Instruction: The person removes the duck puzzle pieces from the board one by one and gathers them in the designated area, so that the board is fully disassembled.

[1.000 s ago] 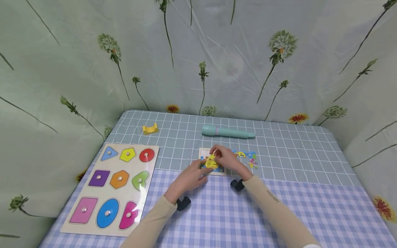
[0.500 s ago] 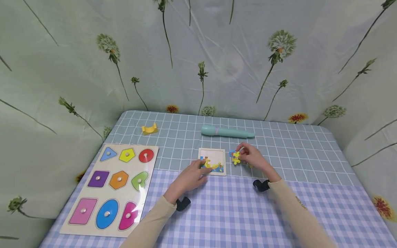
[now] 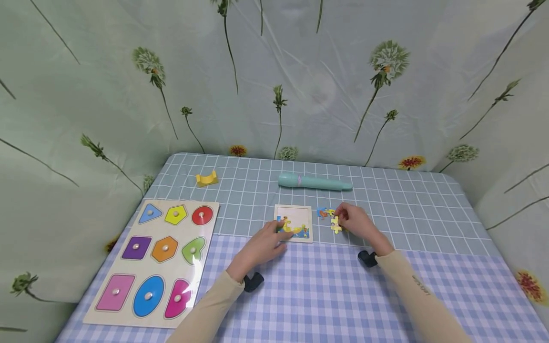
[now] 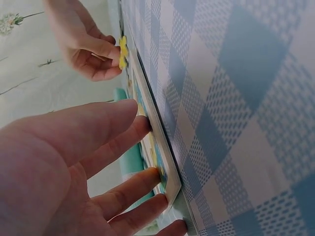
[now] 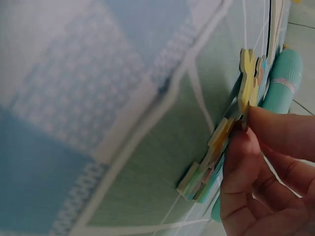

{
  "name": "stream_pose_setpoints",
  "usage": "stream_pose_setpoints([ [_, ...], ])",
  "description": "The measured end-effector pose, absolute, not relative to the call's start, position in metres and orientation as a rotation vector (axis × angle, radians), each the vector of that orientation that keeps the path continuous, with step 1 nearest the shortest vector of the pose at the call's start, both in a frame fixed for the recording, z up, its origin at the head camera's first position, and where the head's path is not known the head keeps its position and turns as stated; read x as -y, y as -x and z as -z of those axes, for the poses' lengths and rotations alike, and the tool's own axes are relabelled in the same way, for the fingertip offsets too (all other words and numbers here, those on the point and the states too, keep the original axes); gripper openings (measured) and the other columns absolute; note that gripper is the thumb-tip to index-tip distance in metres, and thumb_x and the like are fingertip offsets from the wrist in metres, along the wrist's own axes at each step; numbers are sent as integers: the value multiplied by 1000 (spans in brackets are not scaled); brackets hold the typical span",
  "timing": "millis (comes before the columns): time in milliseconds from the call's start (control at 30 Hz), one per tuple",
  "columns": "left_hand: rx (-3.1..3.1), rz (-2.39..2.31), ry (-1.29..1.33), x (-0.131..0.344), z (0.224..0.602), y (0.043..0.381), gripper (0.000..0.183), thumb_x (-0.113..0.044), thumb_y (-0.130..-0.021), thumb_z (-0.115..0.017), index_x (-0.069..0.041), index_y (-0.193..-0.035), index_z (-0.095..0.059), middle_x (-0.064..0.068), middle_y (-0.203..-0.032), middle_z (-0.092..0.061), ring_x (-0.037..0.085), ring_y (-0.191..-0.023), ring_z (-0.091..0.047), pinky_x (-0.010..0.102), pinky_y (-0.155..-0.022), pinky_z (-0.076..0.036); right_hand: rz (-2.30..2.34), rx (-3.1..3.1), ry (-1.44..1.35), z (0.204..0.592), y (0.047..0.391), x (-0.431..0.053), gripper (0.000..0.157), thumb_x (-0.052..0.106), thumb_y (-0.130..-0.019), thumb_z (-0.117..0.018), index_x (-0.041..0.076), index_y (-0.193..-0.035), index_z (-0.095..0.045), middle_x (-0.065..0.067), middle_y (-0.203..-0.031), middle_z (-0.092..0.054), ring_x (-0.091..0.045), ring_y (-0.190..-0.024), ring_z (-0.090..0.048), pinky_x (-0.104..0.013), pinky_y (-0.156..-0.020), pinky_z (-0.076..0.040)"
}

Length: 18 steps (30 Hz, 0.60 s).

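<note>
My left hand (image 3: 262,244) rests its fingers on the near left part of a small wooden puzzle tray (image 3: 293,206), fingers spread along the rim (image 4: 158,129) in the left wrist view. Yellow and blue jigsaw pieces fill the tray's near part; bare wood shows behind them. To the right of the tray, my right hand (image 3: 359,224) pinches a yellow puzzle piece (image 3: 336,225) between thumb and fingertip. That yellow piece (image 5: 245,81) stands tilted just over loose puzzle pieces (image 5: 216,142) on the cloth, some of them hidden by the hand.
Behind the tray lies a teal tapered stick (image 3: 315,182). A yellow arch block (image 3: 207,178) sits at the back left. On the left, a large shape board (image 3: 155,224) carries several knobbed coloured shapes. Printed curtains (image 3: 317,119) hang right behind the table.
My right hand, with the yellow puzzle piece, has moved right from over the tray to the loose pieces, then slightly farther right. My left hand stays on the tray.
</note>
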<state>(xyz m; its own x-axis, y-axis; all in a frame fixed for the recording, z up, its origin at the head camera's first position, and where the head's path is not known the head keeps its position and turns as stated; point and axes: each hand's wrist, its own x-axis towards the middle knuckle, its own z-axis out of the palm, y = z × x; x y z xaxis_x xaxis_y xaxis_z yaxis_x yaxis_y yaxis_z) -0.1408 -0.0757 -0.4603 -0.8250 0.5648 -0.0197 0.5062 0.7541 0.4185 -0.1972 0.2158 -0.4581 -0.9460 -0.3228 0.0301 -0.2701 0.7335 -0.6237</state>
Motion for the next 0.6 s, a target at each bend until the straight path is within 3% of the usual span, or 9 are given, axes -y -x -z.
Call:
stream_pose_setpoints([
  [300, -2810, -620, -890, 77, 462, 142, 35, -20, -94, -62, -14, -129, -63, 20, -138, -44, 32, -124, -43, 43, -99, -40, 851, -2927, 560, 461, 200, -208, 14, -13, -78, -59, 0, -82, -60, -4, -71, -53, -17, -65, -48, -30, -58, -41],
  [600, -2791, -648, -918, 82, 465, 141, 38, -18, -94, -61, -15, -132, -60, 20, -138, -40, 30, -124, -44, 42, -97, -42, 1029, -2852, 598, 453, 199, -189, 10, -10, -79, -63, -1, -85, -62, -7, -76, -59, -18, -70, -53, -31, -63, -46],
])
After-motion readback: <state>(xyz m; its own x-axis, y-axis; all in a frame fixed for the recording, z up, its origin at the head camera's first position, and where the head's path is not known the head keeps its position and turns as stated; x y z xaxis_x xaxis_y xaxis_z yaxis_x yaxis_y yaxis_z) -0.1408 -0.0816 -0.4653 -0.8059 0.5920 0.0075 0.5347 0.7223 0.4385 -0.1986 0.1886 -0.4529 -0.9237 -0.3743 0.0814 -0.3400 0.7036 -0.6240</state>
